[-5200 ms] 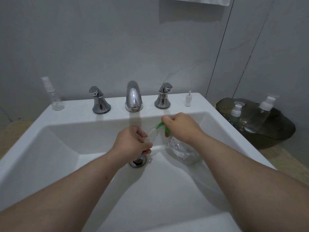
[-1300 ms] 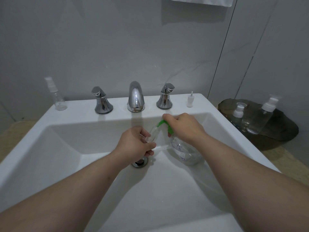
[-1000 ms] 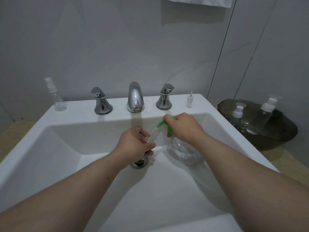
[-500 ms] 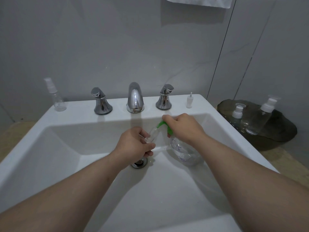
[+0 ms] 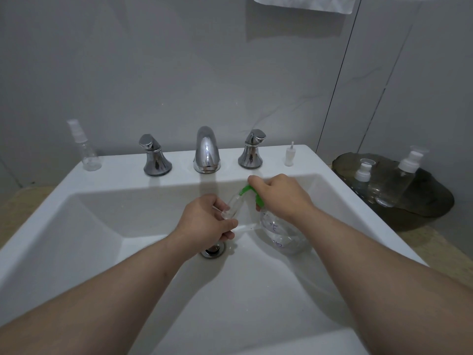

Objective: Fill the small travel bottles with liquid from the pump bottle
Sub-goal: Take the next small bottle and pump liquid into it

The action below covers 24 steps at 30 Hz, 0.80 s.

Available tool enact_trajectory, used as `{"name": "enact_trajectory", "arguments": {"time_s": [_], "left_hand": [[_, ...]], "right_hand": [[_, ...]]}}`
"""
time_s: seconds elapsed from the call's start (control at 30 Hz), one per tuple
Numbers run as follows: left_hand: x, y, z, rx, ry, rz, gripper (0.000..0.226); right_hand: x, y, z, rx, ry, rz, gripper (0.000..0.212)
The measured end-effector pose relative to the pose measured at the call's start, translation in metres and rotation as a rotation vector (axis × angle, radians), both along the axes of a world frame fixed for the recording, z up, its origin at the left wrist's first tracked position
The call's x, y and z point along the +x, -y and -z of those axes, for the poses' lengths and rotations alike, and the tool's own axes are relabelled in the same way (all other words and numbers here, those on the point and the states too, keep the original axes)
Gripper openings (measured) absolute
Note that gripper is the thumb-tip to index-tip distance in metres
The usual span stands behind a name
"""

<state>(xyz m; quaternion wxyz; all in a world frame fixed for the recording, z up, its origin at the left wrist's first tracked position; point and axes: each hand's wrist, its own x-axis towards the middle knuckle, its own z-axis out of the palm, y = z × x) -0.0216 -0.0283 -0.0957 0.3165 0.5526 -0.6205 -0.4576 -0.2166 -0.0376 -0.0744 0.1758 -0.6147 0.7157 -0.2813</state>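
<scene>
While two hands grip two bottles, three capped bottles stand aside.

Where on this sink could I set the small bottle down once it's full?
Free: the ledge between the spray bottle and left tap handle, and the sink's right rim. Crowded: near the drain, left hand, right hand and pump bottle.
</scene>
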Motion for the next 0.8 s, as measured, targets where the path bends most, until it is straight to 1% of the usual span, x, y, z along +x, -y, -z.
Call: {"name": "enact_trajectory", "arguments": {"time_s": [0.17,0.47,0.67,0.8], "left_hand": [[-0.0005,-0.0011,-0.0021,0.003,0.003,-0.005,0.025],[-0.0007,-0.0017,-0.0018,0.003,-0.004,-0.008,0.024],[-0.0005,-0.0006,-0.0007,-0.003,-0.006,-0.003,0.023],[0.0004,-0.0006,0.0,0.002,-0.013,-0.002,0.023]], "right_hand": [[0.0004,-0.001,-0.002,0.002,0.006,-0.008,0.056],[-0.0005,-0.0006,-0.0028,0.005,0.01,0.004,0.051],[-0.0005,-0.0004,-0.003,0.006,0.011,-0.009,0.05],[-0.0005,-0.001,-0.0029,0.007,-0.008,-0.01,0.055]]}}
